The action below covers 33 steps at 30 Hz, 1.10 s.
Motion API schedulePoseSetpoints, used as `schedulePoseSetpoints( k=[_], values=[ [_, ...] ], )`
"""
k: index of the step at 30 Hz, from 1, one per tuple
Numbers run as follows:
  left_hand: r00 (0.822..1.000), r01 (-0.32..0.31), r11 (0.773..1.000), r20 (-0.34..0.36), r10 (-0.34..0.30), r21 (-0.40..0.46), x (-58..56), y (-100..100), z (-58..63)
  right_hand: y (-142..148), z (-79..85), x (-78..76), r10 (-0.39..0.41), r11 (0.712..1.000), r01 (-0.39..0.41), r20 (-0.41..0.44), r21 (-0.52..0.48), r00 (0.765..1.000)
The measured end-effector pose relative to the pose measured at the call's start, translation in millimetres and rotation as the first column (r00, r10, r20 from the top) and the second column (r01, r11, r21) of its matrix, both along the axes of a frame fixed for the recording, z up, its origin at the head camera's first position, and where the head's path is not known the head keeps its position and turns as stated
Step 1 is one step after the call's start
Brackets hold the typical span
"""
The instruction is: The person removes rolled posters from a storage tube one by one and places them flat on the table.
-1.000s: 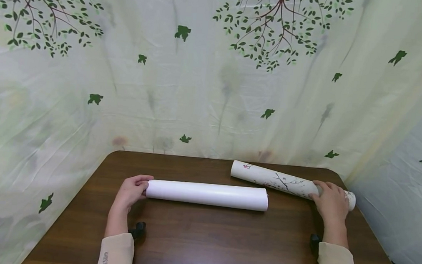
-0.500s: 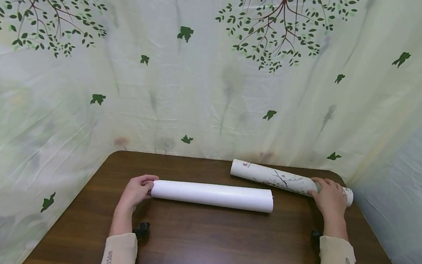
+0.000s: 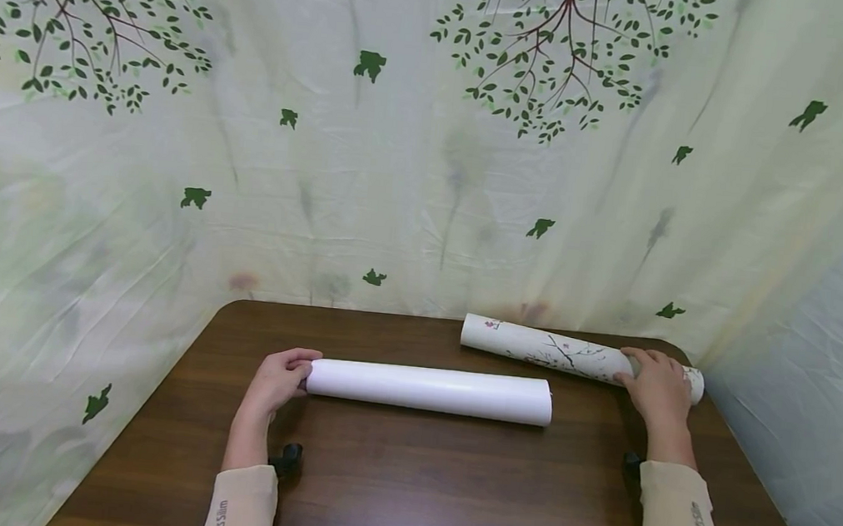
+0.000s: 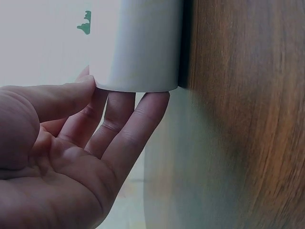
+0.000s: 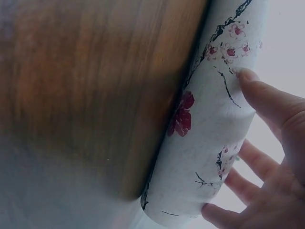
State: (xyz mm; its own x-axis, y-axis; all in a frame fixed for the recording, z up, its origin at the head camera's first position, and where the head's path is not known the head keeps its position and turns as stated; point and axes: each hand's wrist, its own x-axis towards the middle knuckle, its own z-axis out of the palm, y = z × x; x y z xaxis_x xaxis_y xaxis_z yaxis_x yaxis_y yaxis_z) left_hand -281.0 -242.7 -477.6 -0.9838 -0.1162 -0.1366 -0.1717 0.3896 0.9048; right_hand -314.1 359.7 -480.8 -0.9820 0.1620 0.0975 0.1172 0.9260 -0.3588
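Observation:
A plain white paper roll point(image 3: 429, 391) lies lengthwise across the middle of the brown table. My left hand point(image 3: 277, 380) holds its left end, with the thumb point(image 4: 71, 98) at the rim and the other fingertips against the end. Farther back on the right lies a wallpaper roll point(image 3: 534, 346) printed with dark branches and red blossoms, slightly slanted. Near its right end my right hand point(image 3: 657, 390) grips it from above. In the right wrist view the thumb point(image 5: 269, 98) presses on one side while several fingers lie along the roll lower down. The two rolls are apart.
The wooden table point(image 3: 447, 491) has rounded far corners. Close behind it hangs a pale curtain point(image 3: 429, 172) printed with leaves and branches. The patterned roll's left end lies near the table's back edge.
The white roll and my left hand have shifted a little to the right. My right hand and the patterned roll's right end have moved slightly toward the back. Both holds look the same.

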Motion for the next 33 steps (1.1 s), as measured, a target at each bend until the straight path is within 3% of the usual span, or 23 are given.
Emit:
schedulePoseSetpoints(
  k=[15,33],
  values=[
    [1.0,0.006,1.0,-0.004,-0.006,-0.011,-0.9,8,-0.4,1,0.7,-9.4,0.006,1.0,-0.006,0.006,0.001,1.0],
    [1.0,0.02,1.0,-0.013,-0.02,0.014,-8.4,39,-3.5,-9,3.3,-17.8,0.021,1.0,-0.021,-0.015,0.01,1.0]
  ],
)
